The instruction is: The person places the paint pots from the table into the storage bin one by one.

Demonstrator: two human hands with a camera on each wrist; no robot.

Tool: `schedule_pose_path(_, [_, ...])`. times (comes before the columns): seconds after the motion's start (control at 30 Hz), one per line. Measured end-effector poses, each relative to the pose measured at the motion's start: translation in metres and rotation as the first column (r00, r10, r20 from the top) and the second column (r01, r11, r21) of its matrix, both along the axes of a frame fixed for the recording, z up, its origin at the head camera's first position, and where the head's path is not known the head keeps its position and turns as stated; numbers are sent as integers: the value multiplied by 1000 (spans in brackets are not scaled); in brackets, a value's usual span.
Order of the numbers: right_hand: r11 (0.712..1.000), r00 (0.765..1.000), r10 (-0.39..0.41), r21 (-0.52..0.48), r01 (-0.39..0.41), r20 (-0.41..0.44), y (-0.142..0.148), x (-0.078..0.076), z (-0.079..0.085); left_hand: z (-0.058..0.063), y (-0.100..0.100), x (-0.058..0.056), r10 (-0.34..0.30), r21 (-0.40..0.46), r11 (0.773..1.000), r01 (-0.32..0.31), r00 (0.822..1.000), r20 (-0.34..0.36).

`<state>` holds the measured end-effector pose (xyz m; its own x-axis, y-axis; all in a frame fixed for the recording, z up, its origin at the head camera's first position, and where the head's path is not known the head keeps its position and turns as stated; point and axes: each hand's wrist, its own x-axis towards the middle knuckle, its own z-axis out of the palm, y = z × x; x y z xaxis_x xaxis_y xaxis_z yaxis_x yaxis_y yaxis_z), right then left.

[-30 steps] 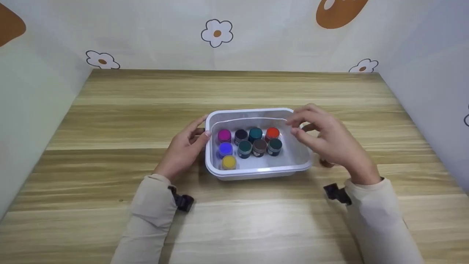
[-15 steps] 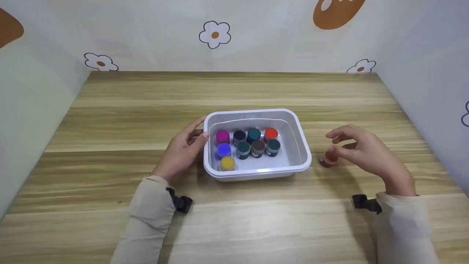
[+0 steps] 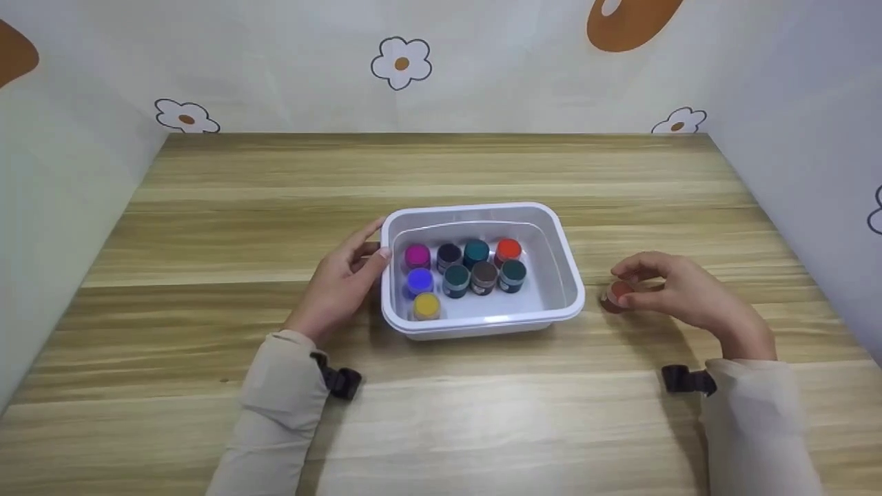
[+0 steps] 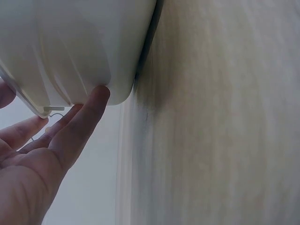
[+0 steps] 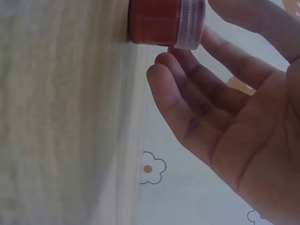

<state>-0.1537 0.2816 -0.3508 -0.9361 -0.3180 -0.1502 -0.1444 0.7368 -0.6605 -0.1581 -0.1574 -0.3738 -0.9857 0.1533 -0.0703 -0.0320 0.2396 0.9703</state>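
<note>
A white plastic tub (image 3: 482,321) stands mid-table, holding several small paint jars, among them a magenta jar (image 3: 417,256) and a yellow jar (image 3: 426,305). My left hand (image 3: 339,286) touches the tub's left side, thumb at the rim. In the left wrist view, nearly straight fingers (image 4: 82,119) rest against its outer wall. Right of the tub, a reddish-brown paint jar (image 5: 157,21) with a clear lid stands upright on the table. My right hand (image 3: 682,296) pinches it near the lid between thumb and index finger; the other fingers stay loosely bent.
The wood-grain table (image 3: 441,420) reaches back to a pale wall (image 3: 296,69) printed with flowers. Pale side walls flank it at left and right. Inside the tub, the jars stand toward the left and middle.
My right hand has moved from above the tub's right rim, out to the right and down onto the reddish-brown jar. My left hand stays at the tub.
</note>
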Motion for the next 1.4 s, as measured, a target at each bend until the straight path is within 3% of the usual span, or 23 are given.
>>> schedule_pose_path(0.4, [999, 999, 33, -1, -33, 2, -1, -1, -4, -1, -1, 0, -4, -4, 1000, 4, 1000, 2])
schedule_pose_path(0.6, [1000, 1000, 15, 8, -15, -8, -2, 0, 2, 0, -1, 1, -4, -19, 1000, 4, 1000, -4])
schedule_pose_path(1.0, [999, 983, -28, -49, 19, -179, -10, 10, 37, 0, 0, 0, -12, 16, 1000, 12, 1000, 6])
schedule_pose_path(1.23, [993, 975, 24, -108, -49, -221, -30, 12, 60, 0, 1, 0, -6, 1, 1000, 6, 1000, 2])
schedule_pose_path(1.4, [989, 965, 97, -89, -122, -246, -54, 8, 68, 2, 0, 1, -7, -26, 1000, 7, 1000, -9])
